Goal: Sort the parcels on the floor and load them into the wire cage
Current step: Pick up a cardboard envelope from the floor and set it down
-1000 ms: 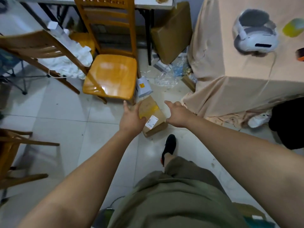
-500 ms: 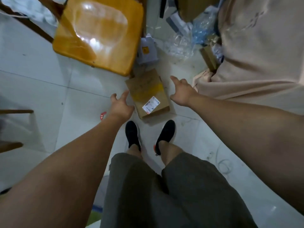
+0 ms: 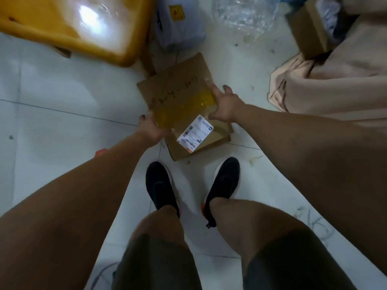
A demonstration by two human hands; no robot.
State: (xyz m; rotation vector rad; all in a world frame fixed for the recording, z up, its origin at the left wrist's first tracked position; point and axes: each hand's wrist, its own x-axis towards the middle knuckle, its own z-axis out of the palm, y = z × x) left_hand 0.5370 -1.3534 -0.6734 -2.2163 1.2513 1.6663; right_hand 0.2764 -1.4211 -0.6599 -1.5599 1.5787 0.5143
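Top left, the yellow chair seat (image 3: 62, 24) is cut off; your left hand (image 3: 151, 129) blurs at the left edge of the cardboard box (image 3: 180, 95), so you cannot tell its grip. Beyond lie a grey mailer bag (image 3: 180, 28), bubble wrap (image 3: 240, 11) and a small carton (image 3: 307, 36). The box rests on the floor (image 3: 52, 91) between your hands, your right hand (image 3: 225, 106) splayed against its right side.

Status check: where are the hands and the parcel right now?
Left hand at left edge of cardboard box, grip blurred. Right hand open against right edge. Box on floor. Chair, grey mailer close behind.
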